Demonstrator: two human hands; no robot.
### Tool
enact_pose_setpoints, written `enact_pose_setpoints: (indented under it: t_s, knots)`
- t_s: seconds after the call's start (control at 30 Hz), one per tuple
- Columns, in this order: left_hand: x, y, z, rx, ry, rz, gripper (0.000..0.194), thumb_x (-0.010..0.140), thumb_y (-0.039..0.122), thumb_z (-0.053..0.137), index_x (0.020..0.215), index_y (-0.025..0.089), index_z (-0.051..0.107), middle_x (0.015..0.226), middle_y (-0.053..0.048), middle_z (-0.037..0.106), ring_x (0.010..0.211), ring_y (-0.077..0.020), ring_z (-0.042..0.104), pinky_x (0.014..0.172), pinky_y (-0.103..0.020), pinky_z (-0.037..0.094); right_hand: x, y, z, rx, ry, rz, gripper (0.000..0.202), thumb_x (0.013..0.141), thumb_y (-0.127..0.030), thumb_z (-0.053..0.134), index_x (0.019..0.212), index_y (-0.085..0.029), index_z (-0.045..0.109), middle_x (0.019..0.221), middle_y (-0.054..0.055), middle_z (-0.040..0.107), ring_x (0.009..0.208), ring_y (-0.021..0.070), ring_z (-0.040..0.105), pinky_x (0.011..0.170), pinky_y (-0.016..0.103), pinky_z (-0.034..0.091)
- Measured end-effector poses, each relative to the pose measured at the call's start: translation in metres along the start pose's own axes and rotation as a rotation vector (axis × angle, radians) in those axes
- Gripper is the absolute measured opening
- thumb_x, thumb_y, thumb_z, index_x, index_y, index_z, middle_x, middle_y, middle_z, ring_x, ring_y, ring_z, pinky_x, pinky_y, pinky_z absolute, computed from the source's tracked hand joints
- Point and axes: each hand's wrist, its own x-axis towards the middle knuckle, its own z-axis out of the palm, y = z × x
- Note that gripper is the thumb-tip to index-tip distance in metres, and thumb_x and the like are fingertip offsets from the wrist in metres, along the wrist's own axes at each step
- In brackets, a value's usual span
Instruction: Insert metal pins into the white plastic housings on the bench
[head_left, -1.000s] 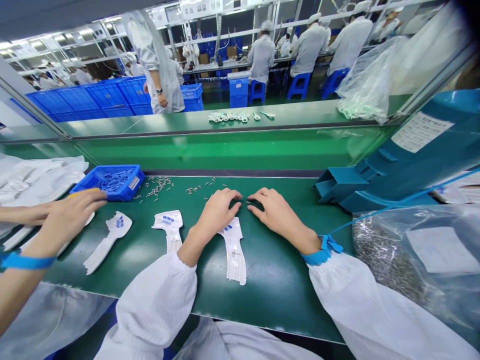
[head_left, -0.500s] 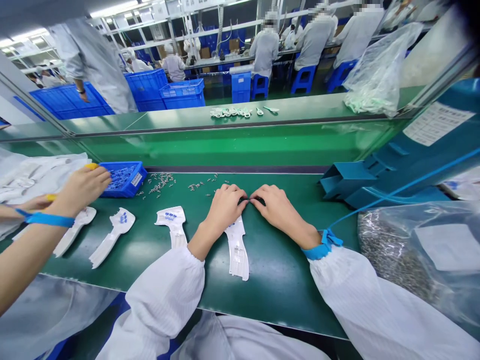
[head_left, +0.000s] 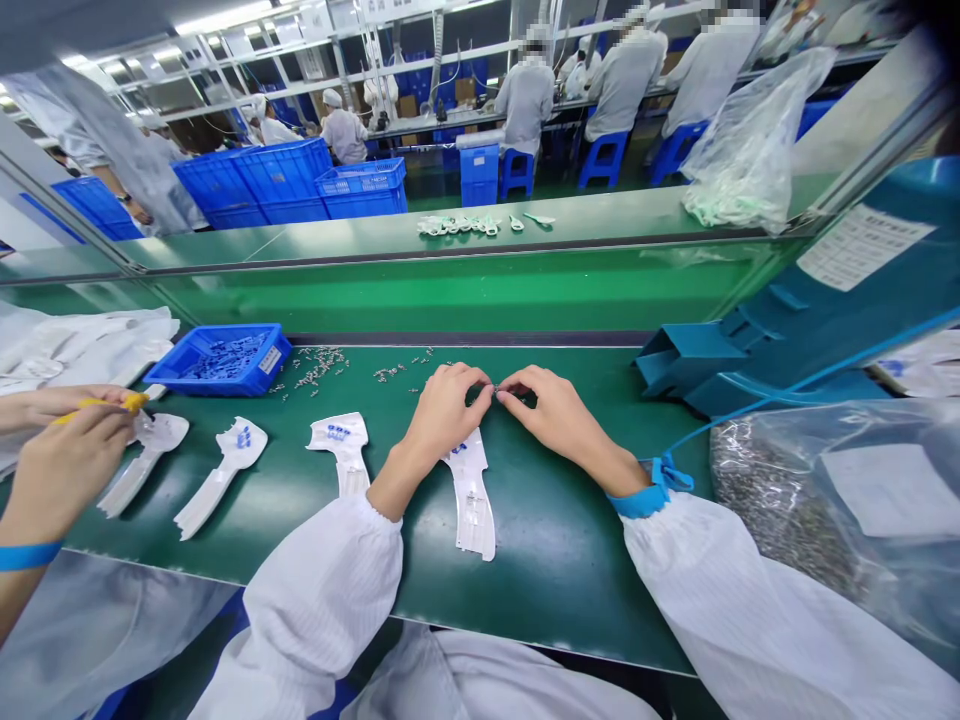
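My left hand (head_left: pixel 451 408) and my right hand (head_left: pixel 541 408) meet fingertip to fingertip above the green table. Each is pinched at a tiny dark metallic part (head_left: pixel 495 389) between them, too small to make out well. Below my left hand lies a white plastic shell (head_left: pixel 474 500), its upper end partly covered by that hand. Another white shell (head_left: pixel 346 445) with blue pieces in it rests left of my left forearm. Small metal parts (head_left: pixel 322 366) are scattered behind, near the table's back edge.
At the left, a co-worker's hands (head_left: pixel 75 450) hold a yellow tool over a white shell (head_left: pixel 150 450). A blue bin (head_left: pixel 225 360) of blue pieces stands behind. On the right are a bag of metal parts (head_left: pixel 780 500), a teal holder (head_left: pixel 690 360) and a blue cord (head_left: pixel 787 395).
The co-worker's hand with the yellow tool has moved from the blue bin down and left to a white shell. My hands stay together, their fingertips slightly higher.
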Motion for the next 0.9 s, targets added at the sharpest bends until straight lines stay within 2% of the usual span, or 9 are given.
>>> enact_pose_setpoints:
  t_s: [0.2,0.43,0.6,0.7,0.77,0.9]
  knots:
    - [0.0,0.0025,-0.0021,-0.056,0.035,0.023,0.013,0.096,0.026,0.053,0.096,0.022,0.065,0.098,-0.002,0.068,0.094,-0.0214,0.058,0.085,-0.034,0.043,0.0006,-0.0027,-0.0006,0.23,0.017,0.086,0.016,0.09,-0.035,0.06,0.092,-0.022,0.069,0.091,0.005,0.072,0.085,0.0209,0.066,0.077,0.034,0.049]
    - [-0.0003,0.0051,-0.0035,-0.151,0.069,0.034,0.011,0.096,0.024,0.053,0.095,0.021,0.064,0.096,-0.001,0.068,0.093,-0.0188,0.059,0.085,-0.031,0.043,0.002,-0.0018,0.0005,0.365,0.08,0.124,0.019,0.085,-0.037,0.062,0.088,-0.019,0.068,0.086,0.004,0.071,0.08,0.0186,0.064,0.077,0.033,0.049]
    - [0.0013,0.0059,-0.0054,-0.254,0.1,0.037,0.01,0.095,0.022,0.053,0.097,0.022,0.063,0.098,0.0,0.069,0.093,-0.0154,0.062,0.083,-0.027,0.046,0.0029,-0.0027,-0.0001,0.512,0.043,0.124,0.026,0.085,-0.04,0.063,0.098,-0.018,0.069,0.093,0.006,0.072,0.086,0.0194,0.066,0.083,0.034,0.05]
    - [0.0021,0.006,-0.007,-0.309,0.117,0.036,0.009,0.095,0.022,0.054,0.098,0.021,0.062,0.098,0.0,0.069,0.093,-0.0144,0.063,0.084,-0.026,0.047,0.0031,-0.0036,-0.0005,0.568,-0.002,0.108,0.027,0.086,-0.043,0.062,0.093,-0.018,0.07,0.093,0.006,0.073,0.087,0.0201,0.066,0.083,0.035,0.05]
    - [0.0024,0.0057,-0.0075,-0.333,0.12,0.033,0.008,0.094,0.022,0.055,0.097,0.021,0.062,0.097,0.0,0.069,0.092,-0.014,0.064,0.083,-0.025,0.048,0.0031,-0.0039,-0.0002,0.59,0.018,0.117,0.028,0.085,-0.044,0.064,0.093,-0.018,0.07,0.091,0.006,0.073,0.086,0.0201,0.066,0.082,0.035,0.05]
    - [0.0034,0.0043,-0.0074,-0.334,0.115,0.021,0.009,0.095,0.023,0.054,0.098,0.021,0.063,0.097,0.0,0.069,0.09,-0.0132,0.064,0.083,-0.024,0.049,0.0048,-0.0018,0.002,0.66,0.065,0.144,0.034,0.081,-0.042,0.069,0.105,-0.017,0.068,0.093,0.006,0.071,0.087,0.0191,0.065,0.083,0.035,0.05]
